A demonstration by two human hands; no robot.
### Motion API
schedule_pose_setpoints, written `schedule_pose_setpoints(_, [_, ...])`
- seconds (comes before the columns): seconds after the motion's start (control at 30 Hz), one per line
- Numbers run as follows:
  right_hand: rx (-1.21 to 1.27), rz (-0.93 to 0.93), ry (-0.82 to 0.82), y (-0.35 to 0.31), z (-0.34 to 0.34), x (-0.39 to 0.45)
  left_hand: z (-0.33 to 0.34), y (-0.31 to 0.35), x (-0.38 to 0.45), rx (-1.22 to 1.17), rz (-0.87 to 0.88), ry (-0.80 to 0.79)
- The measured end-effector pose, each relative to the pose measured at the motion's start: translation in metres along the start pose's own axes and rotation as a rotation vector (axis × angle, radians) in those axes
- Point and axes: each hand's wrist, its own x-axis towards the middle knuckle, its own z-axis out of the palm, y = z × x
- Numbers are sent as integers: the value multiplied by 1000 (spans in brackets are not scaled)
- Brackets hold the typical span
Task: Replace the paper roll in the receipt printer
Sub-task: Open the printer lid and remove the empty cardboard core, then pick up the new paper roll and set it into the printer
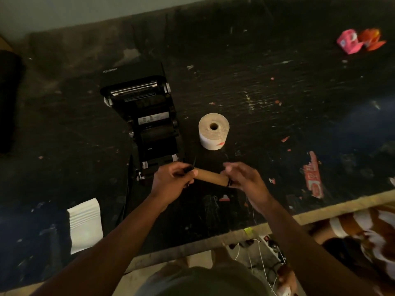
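A black receipt printer lies on the dark table with its lid swung open and its paper bay bare. Right of it a full white paper roll stands on end. In front of the printer I hold a brown cardboard core level above the table. My left hand grips its left end, where a thin black part sticks up. My right hand pinches its right end at a black end piece.
A stack of white paper lies at the front left. Red and pink scraps litter the right side, with pink and orange packets at the far right. The table's front edge is near me; cables and a power strip lie below.
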Motion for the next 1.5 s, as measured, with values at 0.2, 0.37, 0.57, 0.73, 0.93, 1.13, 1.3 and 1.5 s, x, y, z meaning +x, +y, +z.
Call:
schedule_pose_setpoints(0.2, [105, -85, -26, 31, -24, -26, 14, 8, -1, 97, 52, -64])
schedule_pose_setpoints(0.37, [162, -47, 170, 51, -82, -38, 4, 22, 13, 285, 164, 20])
schedule_pose_setpoints(0.57, [216, 8, 310, 52, -108, -40, 49, 30, 39, 785, 245, -220])
schedule_pose_setpoints(0.73, [253, 6, 311, 48, -101, -36, 84, 29, 60, 885, 154, -280])
schedule_pose_setpoints(0.93, [292, 0, 323, 52, -99, -36, 90, 35, 63, 1155, 254, -225])
schedule_pose_setpoints(1.13, [256, 16, 347, 60, -95, -31, 74, 64, 75, 1088, 615, 210])
schedule_pose_setpoints(1.3, [66, -17, 385, 68, -87, -21, 75, 88, 109, 1229, 404, 139])
schedule_pose_setpoints(1.5, [-338, -97, 481, 73, -54, -2, 89, 94, 125, 1212, 294, 51])
